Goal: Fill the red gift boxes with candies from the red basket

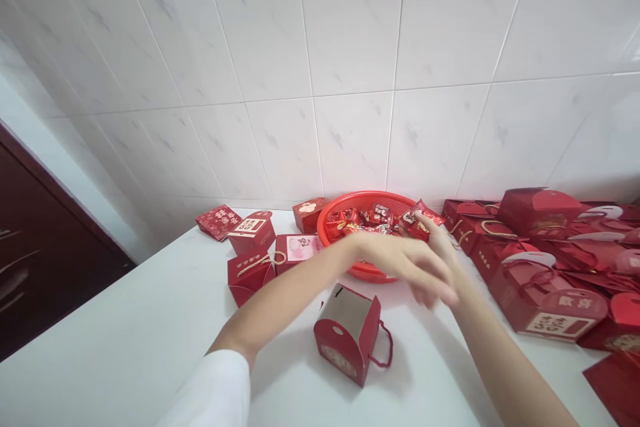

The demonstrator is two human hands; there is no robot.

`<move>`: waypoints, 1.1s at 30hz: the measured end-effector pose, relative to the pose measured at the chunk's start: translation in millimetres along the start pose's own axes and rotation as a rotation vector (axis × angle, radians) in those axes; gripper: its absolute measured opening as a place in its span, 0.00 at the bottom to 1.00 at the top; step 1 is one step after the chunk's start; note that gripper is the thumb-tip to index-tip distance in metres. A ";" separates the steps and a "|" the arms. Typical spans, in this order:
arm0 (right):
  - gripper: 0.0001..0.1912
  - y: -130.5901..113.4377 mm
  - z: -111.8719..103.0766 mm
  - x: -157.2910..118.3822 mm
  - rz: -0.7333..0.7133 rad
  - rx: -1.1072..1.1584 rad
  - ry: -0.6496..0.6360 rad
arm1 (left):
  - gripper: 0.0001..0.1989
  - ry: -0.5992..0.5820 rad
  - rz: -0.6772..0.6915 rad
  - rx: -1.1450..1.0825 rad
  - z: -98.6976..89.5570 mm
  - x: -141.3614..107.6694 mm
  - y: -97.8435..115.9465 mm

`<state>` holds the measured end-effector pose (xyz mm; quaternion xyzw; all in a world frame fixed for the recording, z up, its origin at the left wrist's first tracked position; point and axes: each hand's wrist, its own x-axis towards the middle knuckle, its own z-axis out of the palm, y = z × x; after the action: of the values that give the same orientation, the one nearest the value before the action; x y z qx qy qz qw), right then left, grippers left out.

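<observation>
My left hand (407, 267) reaches across from the left, over the near rim of the red plastic basket (367, 275) and in front of my right wrist. Its fingers stretch out to the right, somewhat blurred, with nothing seen in them. My right hand (440, 237) is at the basket's right side, partly hidden behind the left one, gripping red wrapped candies (420, 219). More wrapped candies (383, 213) lie in the basket. Nearer to me stands a red gift box (345, 340) with its top open and a cord handle hanging at its right.
Several red gift boxes (253, 233) stand left of the basket, some with rope handles. Many more boxes (550, 300) crowd the right side. A white tiled wall (350, 133) rises behind the white table (150, 320); its left edge slants toward a dark door (45, 247).
</observation>
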<state>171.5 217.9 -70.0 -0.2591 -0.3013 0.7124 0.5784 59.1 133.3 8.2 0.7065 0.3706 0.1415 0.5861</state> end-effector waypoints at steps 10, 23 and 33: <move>0.10 2.5 1.0 3.9 0.008 0.071 0.051 | 0.14 0.275 -0.428 0.479 -95.1 10.4 -100.3; 0.11 1.8 2.3 1.0 -0.019 0.054 -0.003 | 0.05 0.576 -0.119 0.162 -92.2 18.9 -105.7; 0.12 0.3 1.8 0.2 -0.019 0.028 -0.010 | 0.10 0.755 0.043 -0.413 -96.9 10.1 -97.1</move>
<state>170.0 217.8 -69.0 -0.2446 -0.2964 0.7123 0.5873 -30.2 214.1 -58.3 0.4806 0.5080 0.4736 0.5354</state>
